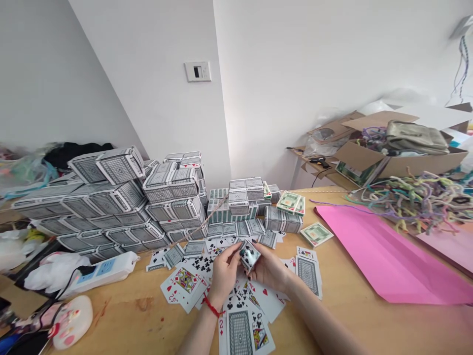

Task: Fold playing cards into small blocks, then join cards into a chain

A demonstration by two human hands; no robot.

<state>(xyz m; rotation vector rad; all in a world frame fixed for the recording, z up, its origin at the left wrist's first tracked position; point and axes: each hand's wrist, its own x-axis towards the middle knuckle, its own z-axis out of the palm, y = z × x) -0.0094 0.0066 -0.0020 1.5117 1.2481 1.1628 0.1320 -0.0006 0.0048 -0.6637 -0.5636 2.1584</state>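
Note:
Both my hands meet over the middle of the wooden table (354,315). My left hand (224,272), with a red string at the wrist, pinches one edge of a small stack of playing cards (250,255). My right hand (269,270) cups the same stack from below and the right. The stack is tilted, with a black-suited face showing. Loose playing cards (186,282) lie scattered face up and face down under and around my hands.
Piles of boxed card decks (121,197) fill the back left. A pink paper sheet (384,251) lies at right, with a tangle of coloured cords (414,202) and an open cardboard box (399,158) behind. A white power strip (99,271) sits at left.

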